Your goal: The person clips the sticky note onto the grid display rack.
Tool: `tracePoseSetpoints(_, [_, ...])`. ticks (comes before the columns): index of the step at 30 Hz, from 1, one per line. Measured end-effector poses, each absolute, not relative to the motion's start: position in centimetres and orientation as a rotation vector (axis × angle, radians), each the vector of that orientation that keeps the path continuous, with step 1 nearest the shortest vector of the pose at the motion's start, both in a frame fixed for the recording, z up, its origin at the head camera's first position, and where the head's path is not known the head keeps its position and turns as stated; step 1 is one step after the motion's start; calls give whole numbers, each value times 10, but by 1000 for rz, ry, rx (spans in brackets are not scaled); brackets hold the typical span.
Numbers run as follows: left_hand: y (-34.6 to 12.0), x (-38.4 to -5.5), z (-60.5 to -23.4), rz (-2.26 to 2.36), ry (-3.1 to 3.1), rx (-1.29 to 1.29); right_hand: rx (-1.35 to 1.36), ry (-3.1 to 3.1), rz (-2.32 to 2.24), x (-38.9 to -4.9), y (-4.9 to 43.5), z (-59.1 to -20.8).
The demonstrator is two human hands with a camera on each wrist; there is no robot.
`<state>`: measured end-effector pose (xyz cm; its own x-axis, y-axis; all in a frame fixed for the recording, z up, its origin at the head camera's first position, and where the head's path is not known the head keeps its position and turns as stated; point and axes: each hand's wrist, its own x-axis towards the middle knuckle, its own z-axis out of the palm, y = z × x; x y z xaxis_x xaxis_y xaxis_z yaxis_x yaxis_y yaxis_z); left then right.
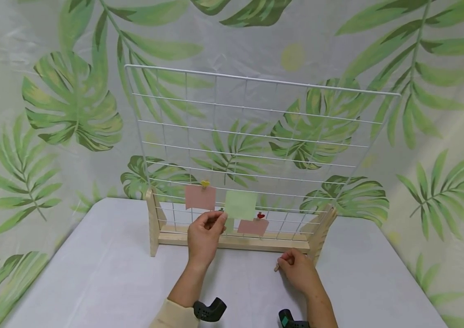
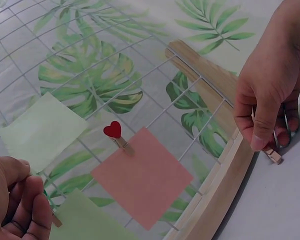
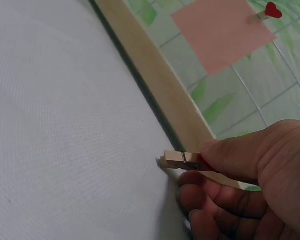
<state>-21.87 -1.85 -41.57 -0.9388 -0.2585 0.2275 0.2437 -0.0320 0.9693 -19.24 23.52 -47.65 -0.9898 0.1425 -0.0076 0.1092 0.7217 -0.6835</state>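
My left hand (image 1: pixel 204 239) pinches a light green paper square (image 1: pixel 240 204) by its lower left corner, up against the white wire grid (image 1: pixel 232 172). Thumb and forefinger of my right hand (image 1: pixel 299 271) grip a small wooden clothespin (image 3: pixel 176 160) just above the table, in front of the grid's base; red shows at its held end. A pink paper square (image 2: pixel 142 177) hangs on the grid under a clothespin with a red heart (image 2: pixel 112 130). Another green square (image 2: pixel 87 220) hangs lower, partly hidden by my left hand in the head view.
A second pink square (image 1: pixel 200 198) hangs farther left under a yellow-topped clothespin (image 1: pixel 205 183). Wooden feet (image 1: pixel 152 223) and a crossbar (image 1: pixel 256 244) hold the grid up on a white-covered table (image 1: pixel 105 255). Behind it hangs a leaf-patterned curtain (image 1: pixel 248 50).
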Motion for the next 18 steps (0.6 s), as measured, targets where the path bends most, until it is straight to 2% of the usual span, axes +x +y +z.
tracePoseSetpoints(18, [-19,-217,-414,-2058,-1912,20,-156,-2893,1211,-186,228,-457])
